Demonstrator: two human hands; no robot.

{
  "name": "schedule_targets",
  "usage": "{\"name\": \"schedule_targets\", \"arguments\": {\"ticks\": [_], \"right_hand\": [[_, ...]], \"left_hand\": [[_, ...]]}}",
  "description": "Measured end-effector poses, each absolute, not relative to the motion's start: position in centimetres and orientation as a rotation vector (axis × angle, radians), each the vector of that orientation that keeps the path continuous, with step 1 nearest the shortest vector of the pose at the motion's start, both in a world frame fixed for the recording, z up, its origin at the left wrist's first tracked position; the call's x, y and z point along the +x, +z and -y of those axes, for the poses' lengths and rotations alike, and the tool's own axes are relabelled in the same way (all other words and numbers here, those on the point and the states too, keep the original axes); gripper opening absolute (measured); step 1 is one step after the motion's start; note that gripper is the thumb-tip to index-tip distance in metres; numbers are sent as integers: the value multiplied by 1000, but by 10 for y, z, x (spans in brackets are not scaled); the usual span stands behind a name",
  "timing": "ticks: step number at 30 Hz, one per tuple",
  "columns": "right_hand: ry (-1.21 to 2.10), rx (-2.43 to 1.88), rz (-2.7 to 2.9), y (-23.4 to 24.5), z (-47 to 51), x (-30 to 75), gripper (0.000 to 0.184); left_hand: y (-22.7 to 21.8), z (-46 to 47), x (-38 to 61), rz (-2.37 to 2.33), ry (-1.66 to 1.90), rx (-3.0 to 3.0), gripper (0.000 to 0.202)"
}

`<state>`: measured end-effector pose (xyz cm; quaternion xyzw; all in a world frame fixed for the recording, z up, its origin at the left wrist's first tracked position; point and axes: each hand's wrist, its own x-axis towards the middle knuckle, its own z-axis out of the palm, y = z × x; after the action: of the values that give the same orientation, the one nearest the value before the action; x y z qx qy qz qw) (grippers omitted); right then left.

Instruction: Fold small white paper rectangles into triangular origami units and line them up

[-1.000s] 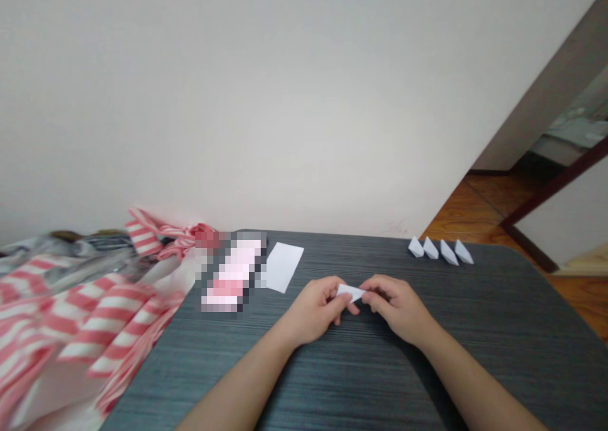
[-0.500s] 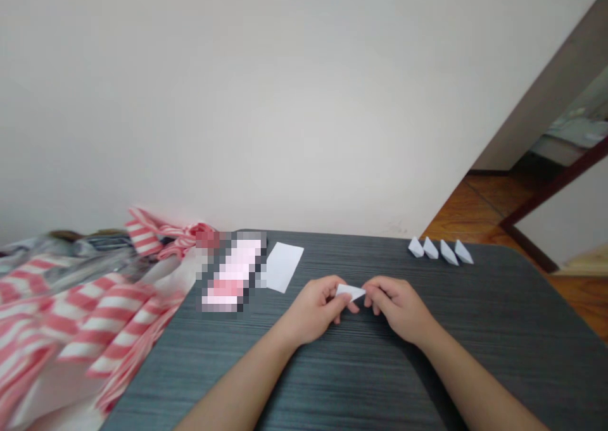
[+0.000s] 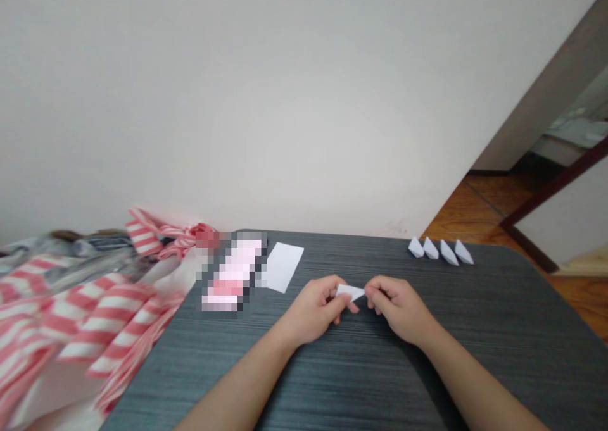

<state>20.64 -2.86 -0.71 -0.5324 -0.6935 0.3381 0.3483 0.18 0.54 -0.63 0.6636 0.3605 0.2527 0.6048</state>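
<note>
Pinching opposite ends of a small folded white paper piece (image 3: 350, 292), the left hand (image 3: 316, 307) and right hand (image 3: 396, 307) hold it between them just above the dark table (image 3: 475, 336). Both sets of fingers are closed on it. A flat white sheet (image 3: 282, 266) lies near the left hand; four folded pieces (image 3: 441, 250) stand in a row at the far right edge.

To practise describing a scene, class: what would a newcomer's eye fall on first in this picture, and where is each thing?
First, the two hands meeting mid-table: the left hand and right hand pinch a small folded white paper between their fingertips. Next comes the row of four folded paper triangles on the dark table, near its far right corner. The red-and-white striped bags are heaped at the left.
</note>
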Motion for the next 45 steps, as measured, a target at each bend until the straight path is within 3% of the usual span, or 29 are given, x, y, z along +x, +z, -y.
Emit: {"name": "schedule_targets", "arguments": {"ticks": [10,16,22,32,45], "right_hand": [[861,-1360,1822,-8,28,208,28],[917,-1346,1814,-9,28,207,16],[866,-1356,1841,-5,29,205,25],[965,-1335,1846,-6,29,204,18],[975,-1363,1832,-7,30,202,22]], "left_hand": [[-6,-6,2,-837,586,1539,20],[-6,-6,2,-840,574,1533,21],[-6,-6,2,-822,579,1536,19],[-7,-5,2,-818,573,1580,17],[-6,-5,2,-824,558,1604,19]]}}
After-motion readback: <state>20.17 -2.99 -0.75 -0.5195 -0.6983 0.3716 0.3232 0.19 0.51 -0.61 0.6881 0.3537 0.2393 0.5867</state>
